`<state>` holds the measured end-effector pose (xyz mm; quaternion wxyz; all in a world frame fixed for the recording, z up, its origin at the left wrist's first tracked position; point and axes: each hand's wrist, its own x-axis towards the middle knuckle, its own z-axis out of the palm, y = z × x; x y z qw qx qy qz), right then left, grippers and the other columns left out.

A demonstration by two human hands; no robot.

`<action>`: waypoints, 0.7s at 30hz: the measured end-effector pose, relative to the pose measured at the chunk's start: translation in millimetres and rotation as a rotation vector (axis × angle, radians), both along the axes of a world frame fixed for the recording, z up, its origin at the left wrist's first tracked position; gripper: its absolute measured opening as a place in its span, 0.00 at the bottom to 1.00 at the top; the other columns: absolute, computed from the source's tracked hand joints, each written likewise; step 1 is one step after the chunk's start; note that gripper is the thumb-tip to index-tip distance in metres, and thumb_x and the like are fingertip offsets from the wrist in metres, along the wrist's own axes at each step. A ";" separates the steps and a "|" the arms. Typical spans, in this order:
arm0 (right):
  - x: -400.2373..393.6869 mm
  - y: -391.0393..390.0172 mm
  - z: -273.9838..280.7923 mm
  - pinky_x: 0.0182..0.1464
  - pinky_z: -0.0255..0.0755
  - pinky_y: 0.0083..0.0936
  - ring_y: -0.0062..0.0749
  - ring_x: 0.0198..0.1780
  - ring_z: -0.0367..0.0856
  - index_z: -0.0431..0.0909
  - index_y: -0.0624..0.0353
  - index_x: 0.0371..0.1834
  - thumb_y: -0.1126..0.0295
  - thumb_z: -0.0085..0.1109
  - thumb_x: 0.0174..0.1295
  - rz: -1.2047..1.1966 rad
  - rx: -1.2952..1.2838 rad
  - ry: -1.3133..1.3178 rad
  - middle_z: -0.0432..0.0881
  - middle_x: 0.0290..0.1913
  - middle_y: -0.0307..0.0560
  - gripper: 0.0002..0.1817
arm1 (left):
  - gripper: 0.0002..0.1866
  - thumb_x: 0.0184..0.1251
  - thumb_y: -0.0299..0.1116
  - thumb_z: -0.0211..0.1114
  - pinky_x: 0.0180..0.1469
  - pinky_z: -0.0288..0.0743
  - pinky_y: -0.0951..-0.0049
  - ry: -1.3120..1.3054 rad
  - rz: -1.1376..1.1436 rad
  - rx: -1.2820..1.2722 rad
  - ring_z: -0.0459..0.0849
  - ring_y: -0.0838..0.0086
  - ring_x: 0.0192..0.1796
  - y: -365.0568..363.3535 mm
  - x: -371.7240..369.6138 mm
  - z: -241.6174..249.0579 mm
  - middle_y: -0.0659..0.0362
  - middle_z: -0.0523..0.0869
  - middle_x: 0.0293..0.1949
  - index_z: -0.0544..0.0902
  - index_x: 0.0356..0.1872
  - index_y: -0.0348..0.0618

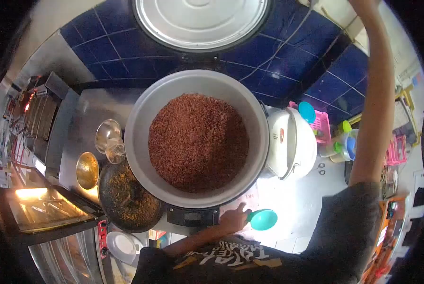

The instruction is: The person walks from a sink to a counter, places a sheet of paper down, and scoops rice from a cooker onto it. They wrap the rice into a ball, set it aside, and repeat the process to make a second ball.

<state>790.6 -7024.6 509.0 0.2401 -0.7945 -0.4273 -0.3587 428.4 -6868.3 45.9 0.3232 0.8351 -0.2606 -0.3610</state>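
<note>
My left hand (233, 221) is closed around the handle of a turquoise-green scoop (263, 220), beside the front right of a large rice cooker. The cooker's wide grey pot (138, 123) is filled with reddish-brown grain (200, 142), which looks like red rice. Its round lid (202, 23) stands raised at the back. My right arm (375, 94) stretches far up to the upper right, near the wall. Only part of my right hand (365, 5) shows at the frame's top edge, and its fingers are cut off from view.
Left of the cooker are a dark pan with brown crumbs (126, 196), metal bowls (87, 169) and a glowing oven (46, 208). A white rice cooker (292, 142) stands to the right, near pink baskets (322, 125) and plastic containers (347, 144). A cable (288, 40) runs along the blue-tiled wall.
</note>
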 end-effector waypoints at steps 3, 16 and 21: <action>-114.6 -40.1 -51.9 0.24 0.79 0.31 0.36 0.24 0.87 0.86 0.75 0.30 0.59 0.49 0.75 -0.123 0.101 -0.410 0.87 0.26 0.58 0.28 | 0.23 0.76 0.38 0.57 0.64 0.76 0.52 0.275 0.039 -0.232 0.81 0.49 0.60 33.5 -3.4 72.9 0.34 0.77 0.60 0.72 0.65 0.34; -305.9 7.6 -338.6 0.51 0.83 0.33 0.47 0.52 0.87 0.70 0.70 0.66 0.73 0.60 0.69 -0.367 0.519 0.938 0.82 0.56 0.68 0.24 | 0.18 0.79 0.35 0.49 0.42 0.82 0.49 -0.865 0.292 0.590 0.88 0.44 0.40 143.8 210.9 171.5 0.40 0.87 0.37 0.69 0.61 0.33; -290.8 22.3 -364.4 0.63 0.78 0.44 0.66 0.70 0.70 0.51 0.69 0.79 0.72 0.47 0.76 -0.197 0.418 0.991 0.62 0.74 0.75 0.31 | 0.18 0.71 0.29 0.53 0.37 0.84 0.50 -0.981 0.134 0.614 0.89 0.46 0.33 135.5 239.0 126.6 0.40 0.87 0.32 0.69 0.58 0.29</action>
